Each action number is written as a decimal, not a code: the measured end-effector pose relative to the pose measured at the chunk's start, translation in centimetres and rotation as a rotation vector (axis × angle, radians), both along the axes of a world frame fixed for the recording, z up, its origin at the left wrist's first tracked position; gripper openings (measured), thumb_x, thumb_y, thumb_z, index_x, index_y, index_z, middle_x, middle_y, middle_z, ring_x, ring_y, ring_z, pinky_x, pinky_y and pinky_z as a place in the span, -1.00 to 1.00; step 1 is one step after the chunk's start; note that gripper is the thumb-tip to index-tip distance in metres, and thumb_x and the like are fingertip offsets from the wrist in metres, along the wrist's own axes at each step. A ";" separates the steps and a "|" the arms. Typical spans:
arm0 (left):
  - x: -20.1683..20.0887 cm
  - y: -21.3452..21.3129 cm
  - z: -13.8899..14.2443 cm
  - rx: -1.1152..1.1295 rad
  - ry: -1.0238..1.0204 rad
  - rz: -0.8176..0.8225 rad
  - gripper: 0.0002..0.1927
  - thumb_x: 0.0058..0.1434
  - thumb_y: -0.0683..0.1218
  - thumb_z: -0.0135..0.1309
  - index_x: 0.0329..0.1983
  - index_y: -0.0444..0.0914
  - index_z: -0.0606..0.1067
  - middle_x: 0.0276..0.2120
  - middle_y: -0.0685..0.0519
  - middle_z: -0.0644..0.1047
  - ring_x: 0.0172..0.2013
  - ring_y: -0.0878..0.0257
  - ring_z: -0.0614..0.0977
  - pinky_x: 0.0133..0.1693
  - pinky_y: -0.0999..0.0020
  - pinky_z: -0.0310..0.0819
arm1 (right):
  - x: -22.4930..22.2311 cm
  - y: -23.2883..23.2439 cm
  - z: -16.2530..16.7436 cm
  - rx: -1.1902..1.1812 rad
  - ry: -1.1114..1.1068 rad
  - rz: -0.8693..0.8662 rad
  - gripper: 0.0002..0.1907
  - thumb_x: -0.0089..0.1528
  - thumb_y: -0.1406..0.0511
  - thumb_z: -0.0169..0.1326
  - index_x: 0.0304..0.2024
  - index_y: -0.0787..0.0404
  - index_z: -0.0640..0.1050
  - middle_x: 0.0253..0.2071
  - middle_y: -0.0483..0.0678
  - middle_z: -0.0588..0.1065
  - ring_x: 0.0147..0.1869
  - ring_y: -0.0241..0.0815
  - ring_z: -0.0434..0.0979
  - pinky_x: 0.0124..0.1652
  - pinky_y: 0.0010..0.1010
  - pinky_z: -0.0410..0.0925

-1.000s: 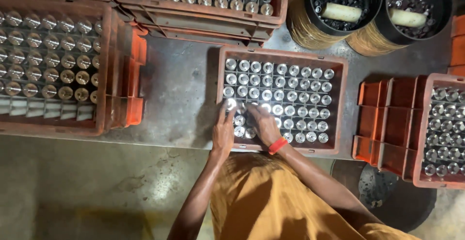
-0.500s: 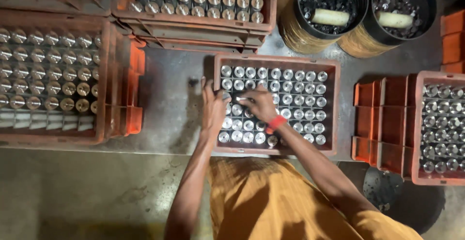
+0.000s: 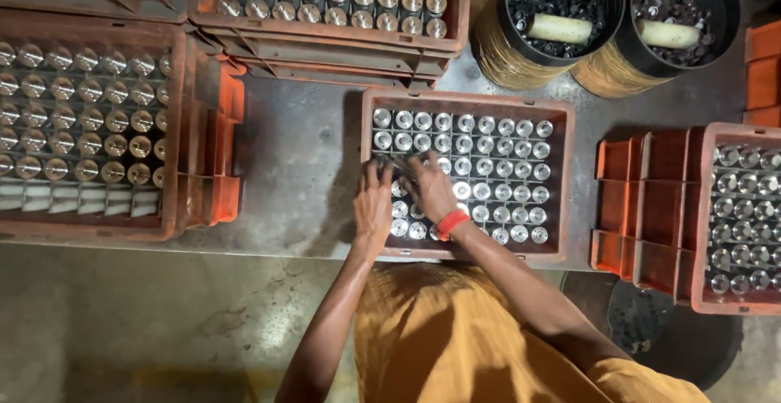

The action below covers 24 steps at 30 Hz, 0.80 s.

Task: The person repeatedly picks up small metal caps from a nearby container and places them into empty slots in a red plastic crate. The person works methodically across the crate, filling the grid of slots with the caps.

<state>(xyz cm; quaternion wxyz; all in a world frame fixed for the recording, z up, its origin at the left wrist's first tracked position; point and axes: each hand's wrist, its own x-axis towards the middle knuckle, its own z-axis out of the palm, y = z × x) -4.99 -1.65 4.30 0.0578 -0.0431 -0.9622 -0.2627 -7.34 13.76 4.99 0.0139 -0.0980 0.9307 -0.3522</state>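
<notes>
My left hand and right hand — fingers bent, grip indiscernible — rest on shiny cylinders at nine o'clock inside the central crate.

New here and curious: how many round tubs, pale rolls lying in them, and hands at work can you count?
Round tubs: 2
Pale rolls: 2
Hands: 2, left hand and right hand
Total: 6

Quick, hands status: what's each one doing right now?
Left hand: resting on the metal cans at the left edge of the middle crate; grip cannot be told.
Right hand: fingers down among the same cans; holding anything cannot be told.
</notes>
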 end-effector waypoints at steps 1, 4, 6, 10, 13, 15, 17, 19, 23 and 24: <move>0.3 0.0 -0.1 -0.071 0.055 -0.028 -0.45 0.04 -0.32 0.06 0.17 -0.23 0.50 0.15 -0.11 0.48 0.12 -0.17 0.57 0.03 0.06 0.55 | 0.2 -0.1 0.5 0.119 0.009 0.047 -0.58 0.25 0.28 0.17 0.16 0.23 0.53 -0.15 0.34 0.49 -0.23 0.27 0.57 -0.25 -0.08 0.42; 0.2 -0.4 -0.3 0.196 -0.082 -0.010 -0.52 0.24 -0.36 0.04 0.22 -0.22 0.53 0.21 -0.06 0.46 0.18 -0.07 0.50 0.12 0.07 0.49 | 0.5 0.2 1.9 -0.083 0.266 0.063 -0.61 0.24 0.35 0.09 0.14 0.22 0.55 0.01 0.25 0.56 -0.04 0.26 0.57 -0.05 -0.12 0.44; -1.1 -0.6 -0.5 0.068 0.018 -0.001 -0.63 0.22 -0.29 0.10 0.09 -0.18 0.57 0.22 -0.03 0.45 0.23 -0.02 0.47 0.19 0.08 0.45 | 0.2 0.3 2.4 -0.111 0.141 -0.007 -0.70 0.29 0.34 0.08 0.07 0.19 0.60 -0.14 0.16 0.57 -0.12 0.18 0.59 -0.10 -0.12 0.44; -5.8 -0.5 -0.7 -0.225 0.086 0.045 -0.76 0.24 -0.09 0.20 -0.06 -0.26 0.60 0.25 -0.20 0.39 0.26 -0.16 0.40 0.07 0.03 0.39 | -2.8 -0.3 2.2 0.052 0.174 -0.059 -0.80 0.31 0.30 0.13 -0.04 0.19 0.65 -0.18 0.12 0.61 -0.19 0.16 0.50 -0.16 -0.07 0.40; -8.2 0.8 -0.6 -0.329 0.099 0.225 -0.69 0.11 0.03 0.22 -0.12 -0.19 0.63 0.28 -0.28 0.33 0.25 -0.25 0.34 -0.06 -0.04 0.36 | -5.3 -1.2 1.2 0.213 0.306 -0.028 -0.77 0.23 0.21 0.21 -0.14 0.20 0.65 -0.16 0.09 0.62 -0.18 0.19 0.48 -0.15 -0.08 0.39; -8.7 1.2 -0.4 -0.218 -0.043 0.213 -0.61 0.14 0.09 0.23 -0.06 -0.23 0.62 0.31 -0.29 0.30 0.22 -0.24 0.33 0.00 -0.13 0.33 | -6.2 -1.7 0.6 0.206 0.143 -0.072 -0.76 0.24 0.17 0.24 -0.14 0.16 0.67 -0.28 0.11 0.61 -0.15 0.17 0.49 -0.13 -0.07 0.38; -8.9 1.0 -0.4 -0.189 -0.041 0.174 -0.59 0.20 0.11 0.24 -0.02 -0.24 0.61 0.31 -0.27 0.28 0.26 -0.22 0.31 0.08 -0.15 0.31 | -6.6 -1.7 0.6 0.141 0.093 -0.048 -0.79 0.26 0.18 0.25 -0.16 0.15 0.66 -0.31 0.09 0.61 -0.13 0.13 0.50 -0.09 -0.09 0.38; -8.5 0.0 -0.1 -0.242 0.097 0.094 -0.63 0.27 0.10 0.25 0.00 -0.22 0.62 0.30 -0.22 0.30 0.36 -0.19 0.29 0.18 -0.10 0.31 | -6.4 -0.5 0.8 0.021 0.146 0.030 -0.85 0.28 0.23 0.22 -0.20 0.16 0.64 -0.26 0.04 0.64 -0.11 0.10 0.51 -0.04 -0.13 0.40; -8.0 -3.1 0.3 0.301 0.155 0.093 -0.62 0.15 0.14 0.27 -0.17 -0.23 0.63 0.27 -0.20 0.41 0.32 -0.08 0.39 0.28 0.09 0.33 | -6.0 4.6 2.9 -0.201 0.255 0.026 -0.78 0.26 0.13 0.26 -0.18 0.10 0.69 -0.27 0.01 0.63 -0.15 -0.06 0.55 -0.10 -0.18 0.39; -7.9 -3.4 0.2 0.461 0.101 0.187 -0.64 0.15 0.11 0.25 -0.14 -0.23 0.62 0.26 -0.19 0.41 0.29 -0.08 0.41 0.25 0.09 0.35 | -6.0 5.2 3.3 -0.330 0.313 -0.027 -0.78 0.33 0.10 0.22 -0.14 0.07 0.67 -0.19 -0.02 0.67 -0.11 -0.12 0.59 -0.05 -0.19 0.39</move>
